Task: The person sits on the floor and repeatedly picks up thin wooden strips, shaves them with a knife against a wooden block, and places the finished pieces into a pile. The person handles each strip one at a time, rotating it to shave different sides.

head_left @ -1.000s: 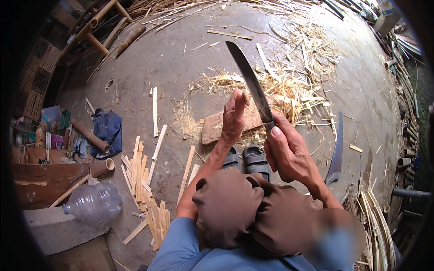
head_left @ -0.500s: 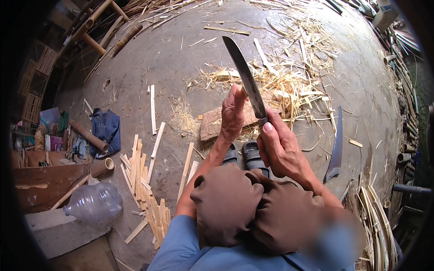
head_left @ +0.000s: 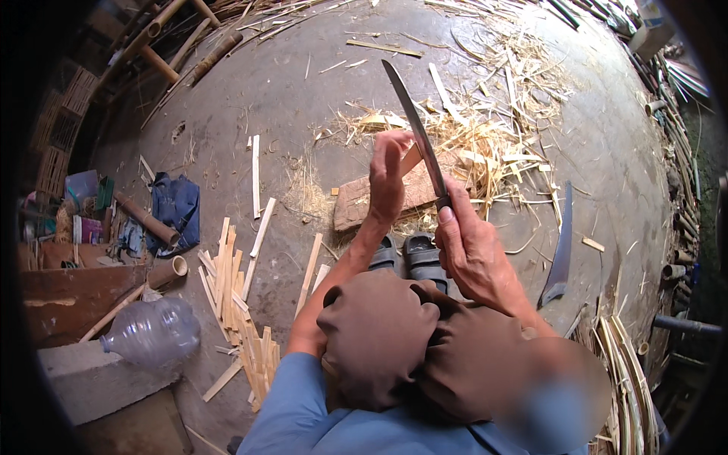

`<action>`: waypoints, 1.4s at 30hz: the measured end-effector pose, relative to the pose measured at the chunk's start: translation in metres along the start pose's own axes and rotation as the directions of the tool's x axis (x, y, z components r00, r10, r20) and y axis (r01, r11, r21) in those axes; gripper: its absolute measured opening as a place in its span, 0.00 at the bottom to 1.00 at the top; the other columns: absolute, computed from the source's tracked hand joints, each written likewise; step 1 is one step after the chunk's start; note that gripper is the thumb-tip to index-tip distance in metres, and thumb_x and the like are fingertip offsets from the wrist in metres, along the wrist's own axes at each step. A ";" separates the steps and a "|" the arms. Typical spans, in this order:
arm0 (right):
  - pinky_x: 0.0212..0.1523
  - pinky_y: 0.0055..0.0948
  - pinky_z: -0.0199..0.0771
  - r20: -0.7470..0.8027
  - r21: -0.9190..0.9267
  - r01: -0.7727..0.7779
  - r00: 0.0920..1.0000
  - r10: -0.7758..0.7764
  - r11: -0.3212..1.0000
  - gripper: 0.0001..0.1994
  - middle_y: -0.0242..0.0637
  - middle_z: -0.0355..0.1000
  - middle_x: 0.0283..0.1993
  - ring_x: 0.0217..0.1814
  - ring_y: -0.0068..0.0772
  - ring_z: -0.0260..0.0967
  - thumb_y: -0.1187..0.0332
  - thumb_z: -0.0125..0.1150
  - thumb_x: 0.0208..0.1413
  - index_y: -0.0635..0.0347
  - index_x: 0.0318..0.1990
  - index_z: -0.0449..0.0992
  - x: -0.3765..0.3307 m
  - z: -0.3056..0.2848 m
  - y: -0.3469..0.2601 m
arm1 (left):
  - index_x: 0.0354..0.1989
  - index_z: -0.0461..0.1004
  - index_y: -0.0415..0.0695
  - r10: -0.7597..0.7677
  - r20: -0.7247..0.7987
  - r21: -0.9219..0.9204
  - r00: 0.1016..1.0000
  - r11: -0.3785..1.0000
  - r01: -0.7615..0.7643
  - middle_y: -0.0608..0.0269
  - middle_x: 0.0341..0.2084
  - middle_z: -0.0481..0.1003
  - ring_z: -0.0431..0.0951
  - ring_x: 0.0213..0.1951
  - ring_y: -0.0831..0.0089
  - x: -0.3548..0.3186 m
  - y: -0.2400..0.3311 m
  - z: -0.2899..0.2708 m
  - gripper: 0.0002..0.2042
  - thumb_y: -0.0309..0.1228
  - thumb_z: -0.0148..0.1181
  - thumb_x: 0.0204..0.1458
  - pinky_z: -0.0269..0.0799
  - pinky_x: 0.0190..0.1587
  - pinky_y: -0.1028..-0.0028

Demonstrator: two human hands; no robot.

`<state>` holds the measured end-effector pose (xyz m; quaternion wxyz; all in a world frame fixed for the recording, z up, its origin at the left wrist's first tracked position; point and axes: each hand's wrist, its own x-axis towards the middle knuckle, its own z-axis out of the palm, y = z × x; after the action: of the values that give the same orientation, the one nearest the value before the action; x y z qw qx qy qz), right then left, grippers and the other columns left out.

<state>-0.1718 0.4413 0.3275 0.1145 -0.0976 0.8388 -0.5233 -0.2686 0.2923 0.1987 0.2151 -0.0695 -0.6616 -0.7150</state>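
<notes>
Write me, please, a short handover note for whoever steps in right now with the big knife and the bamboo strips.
Right hand: gripping the handle of the long knife, blade pointing up and away.
Left hand: raised against the blade's left side; whether it pinches a strip cannot be told.
Wooden block lies on the floor just beyond the sandals.
Done: cut bamboo strips piled at the left; shavings scattered beyond the block.
Left: a second blade lies unused at the right.

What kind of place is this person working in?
Most likely a bamboo-splitting work yard, on a bare concrete floor. The right hand holds a long knife beside the left hand; cut bamboo slats and pale shavings lie around.
</notes>
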 end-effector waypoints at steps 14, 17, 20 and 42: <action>0.41 0.53 0.69 0.030 -0.008 -0.111 0.993 0.111 0.994 0.23 0.66 0.72 0.36 0.38 0.69 0.72 0.66 0.41 0.69 0.56 0.70 0.53 -0.002 0.005 -0.005 | 0.47 0.81 0.50 0.402 0.648 0.448 0.647 0.485 -0.751 0.59 0.54 0.76 0.78 0.53 0.58 0.145 0.048 0.037 0.16 0.44 0.55 0.62 0.74 0.58 0.60; 0.42 0.55 0.69 -0.011 -0.054 -0.047 0.999 0.046 0.997 0.24 0.68 0.72 0.38 0.40 0.71 0.71 0.66 0.42 0.69 0.54 0.70 0.52 -0.004 0.009 0.013 | 0.45 0.82 0.50 0.305 0.691 0.467 0.656 0.504 -0.726 0.56 0.51 0.78 0.79 0.52 0.58 0.140 0.054 0.040 0.14 0.44 0.55 0.62 0.76 0.56 0.61; 0.38 0.56 0.67 -0.001 -0.075 -0.009 1.000 0.009 0.997 0.23 0.65 0.73 0.35 0.37 0.70 0.71 0.66 0.42 0.69 0.56 0.69 0.54 0.000 0.006 0.015 | 0.44 0.82 0.50 0.252 0.624 0.588 0.739 0.472 -0.657 0.56 0.52 0.78 0.80 0.50 0.59 0.158 0.074 0.041 0.15 0.46 0.54 0.62 0.78 0.53 0.63; 0.24 0.29 0.68 0.131 0.263 -0.067 0.991 0.033 0.962 0.13 0.31 0.63 0.25 0.22 0.23 0.63 0.61 0.46 0.65 0.60 0.50 0.64 0.044 -0.032 0.087 | 0.32 0.75 0.39 0.127 0.635 0.400 0.762 0.790 -0.465 0.60 0.25 0.75 0.74 0.26 0.74 0.074 0.074 0.044 0.09 0.33 0.63 0.56 0.71 0.31 0.70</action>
<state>-0.2270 0.4939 0.2589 0.1921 -0.0926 0.7540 -0.6213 -0.3136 0.3169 0.3004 0.1299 -0.3278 -0.8460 -0.3999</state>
